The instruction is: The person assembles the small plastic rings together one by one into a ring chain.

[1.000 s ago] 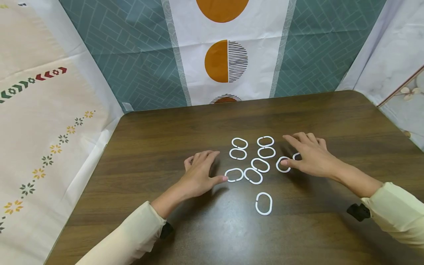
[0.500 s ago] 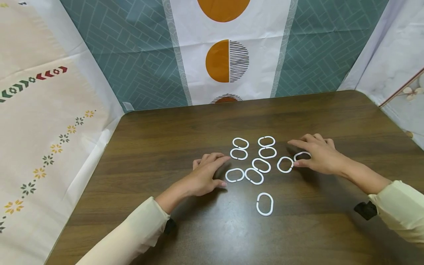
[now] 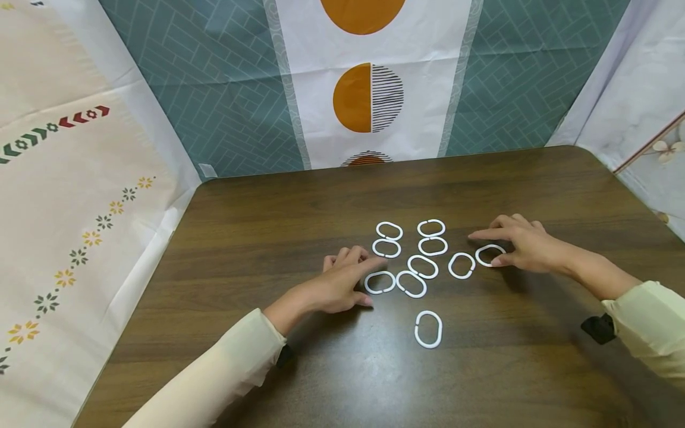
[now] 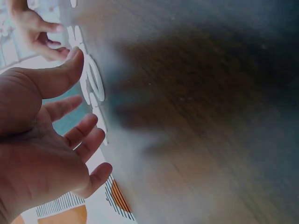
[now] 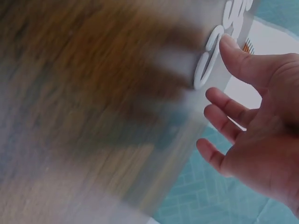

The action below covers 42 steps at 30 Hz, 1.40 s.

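Observation:
Several white oval plastic links, each with a small gap in its loop, lie flat on the brown table in the head view. My left hand hovers beside the leftmost front link, its index finger reaching over that link's upper side and its thumb below it. My right hand is at the rightmost link, thumb tip over its lower right edge and index finger extended beyond it. In the right wrist view the fingers of my right hand are spread. Neither hand grips a link; contact is unclear.
A single link lies nearer the front, apart from the others. Paired links stand in two columns towards the back. The wooden table ends at a patterned teal and white cloth behind, with a cream cloth on the left.
My left hand has moved right, its index finger now over the leftmost front link. My right hand has shifted right, off the neighbouring link to the rightmost one. The links look unmoved.

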Available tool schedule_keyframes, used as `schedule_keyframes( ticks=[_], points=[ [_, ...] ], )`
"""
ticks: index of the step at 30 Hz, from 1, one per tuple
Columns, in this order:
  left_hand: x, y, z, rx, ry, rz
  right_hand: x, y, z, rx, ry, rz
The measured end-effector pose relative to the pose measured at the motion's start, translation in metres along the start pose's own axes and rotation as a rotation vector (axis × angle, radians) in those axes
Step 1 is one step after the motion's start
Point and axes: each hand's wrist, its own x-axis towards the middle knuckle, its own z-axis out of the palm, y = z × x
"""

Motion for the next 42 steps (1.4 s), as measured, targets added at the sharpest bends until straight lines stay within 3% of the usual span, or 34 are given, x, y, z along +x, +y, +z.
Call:
schedule_keyframes(
  ticks=[9,14,20,28,34,42],
  points=[
    [0.006,0.008,0.000,0.161,-0.095,0.076,-0.001,0.008,0.001,-0.030,-0.010,-0.034],
    [0.009,0.009,0.003,0.182,-0.132,0.096,-0.002,0.009,0.002,-0.045,-0.007,-0.052],
    [0.008,0.010,0.004,0.181,-0.111,0.110,-0.002,0.010,0.004,-0.049,0.029,-0.081],
    [0.009,0.010,0.005,0.231,-0.037,0.109,0.000,0.015,0.010,-0.045,0.107,-0.152],
    [0.010,0.009,0.006,0.225,-0.033,0.134,0.001,0.019,0.013,-0.054,0.179,-0.211],
    [0.012,0.008,0.006,0.243,-0.024,0.136,0.002,0.019,0.014,-0.024,0.186,-0.176]
  ],
)
